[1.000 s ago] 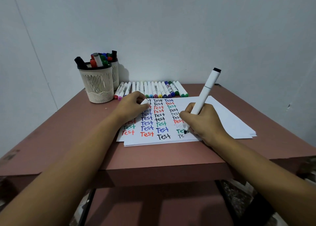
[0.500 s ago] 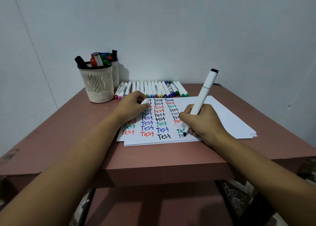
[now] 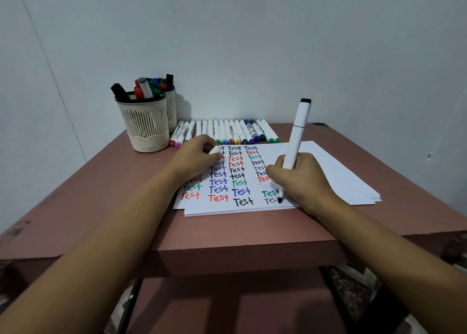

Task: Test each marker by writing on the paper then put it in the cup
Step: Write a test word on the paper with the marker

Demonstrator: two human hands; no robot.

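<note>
My right hand (image 3: pixel 302 179) grips a white marker with a black tip (image 3: pixel 298 131), its tip touching the paper (image 3: pixel 328 172) at the bottom of the rightmost column of "Test" words. My left hand (image 3: pixel 195 158) rests on the paper's upper left and holds a white cap (image 3: pixel 215 149) between its curled fingers. A cream mesh cup (image 3: pixel 145 126) at the back left holds several markers. A row of several capped white markers (image 3: pixel 227 133) lies along the table's back edge.
A second cup (image 3: pixel 171 106) with markers stands behind the first, against the wall. The paper is a loose stack on a brown table (image 3: pixel 101 194). The wall rises right behind the marker row.
The marker's tip has moved a little to the right along the bottom line, adding letters to the black word. The marker's top has leaned left. My left hand has stayed put.
</note>
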